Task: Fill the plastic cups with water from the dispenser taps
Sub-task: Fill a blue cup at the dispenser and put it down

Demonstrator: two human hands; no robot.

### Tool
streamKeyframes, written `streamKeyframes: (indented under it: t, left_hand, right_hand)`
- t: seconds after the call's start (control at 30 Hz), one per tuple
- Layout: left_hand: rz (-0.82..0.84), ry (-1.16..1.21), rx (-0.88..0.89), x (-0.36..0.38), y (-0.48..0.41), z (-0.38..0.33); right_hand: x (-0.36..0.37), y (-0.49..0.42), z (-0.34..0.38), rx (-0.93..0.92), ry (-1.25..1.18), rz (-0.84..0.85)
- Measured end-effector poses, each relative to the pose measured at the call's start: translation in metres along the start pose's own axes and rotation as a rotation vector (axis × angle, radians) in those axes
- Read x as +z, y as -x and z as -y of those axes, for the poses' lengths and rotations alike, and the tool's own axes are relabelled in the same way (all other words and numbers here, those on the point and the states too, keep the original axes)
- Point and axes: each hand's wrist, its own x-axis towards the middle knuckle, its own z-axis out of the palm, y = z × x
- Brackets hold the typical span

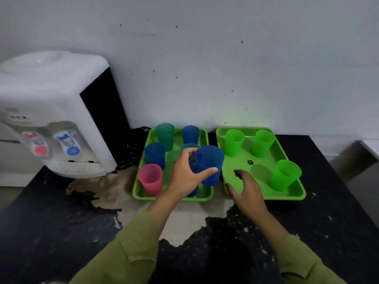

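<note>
My left hand [189, 173] grips a blue cup [210, 163], thumb and fingers around its wall, above the left green tray [141, 191]. That tray also holds a pink cup [151, 179], a teal cup [165, 136] and several other blue cups [155, 154]. The right green tray [242, 158] carries three green cups [233, 142]. My right hand [247, 190] hovers over that tray's front left corner, fingers loosely spread and holding nothing. The white water dispenser [51, 95] stands at the left, with a red tap [38, 144] and a blue tap [68, 143].
Both trays sit on a black worktop [51, 232] whose surface is worn pale in the middle [180, 218]. A grey wall rises right behind the trays. The worktop's right edge lies past the right tray. My green sleeves fill the bottom of the view.
</note>
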Motion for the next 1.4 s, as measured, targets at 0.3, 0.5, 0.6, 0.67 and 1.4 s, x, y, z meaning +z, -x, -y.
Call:
streamKeyframes:
  t: [0.3,0.5,0.6,0.67,1.4]
  left_hand:
    - [0.028,0.009,0.081,-0.141,0.007,0.001]
    - [0.019,-0.051,0.057,-0.217,0.023,0.011]
    - [0.007,-0.072,0.036,-0.244,0.028,0.018]
    - [0.003,-0.054,0.011,-0.259,0.03,0.025]
    - [-0.572,-0.096,-0.232,-0.438,0.006,0.112]
  right_hand:
    - [0.059,-0.003,0.16,-0.168,-0.286,0.062]
    - [0.107,0.001,0.232,-0.222,-0.431,0.108]
    - [0.128,0.001,0.253,-0.216,-0.464,0.133]
    - [0.141,0.001,0.263,-0.206,-0.499,0.171]
    - [0.311,-0.012,0.359,-0.015,-0.435,0.405]
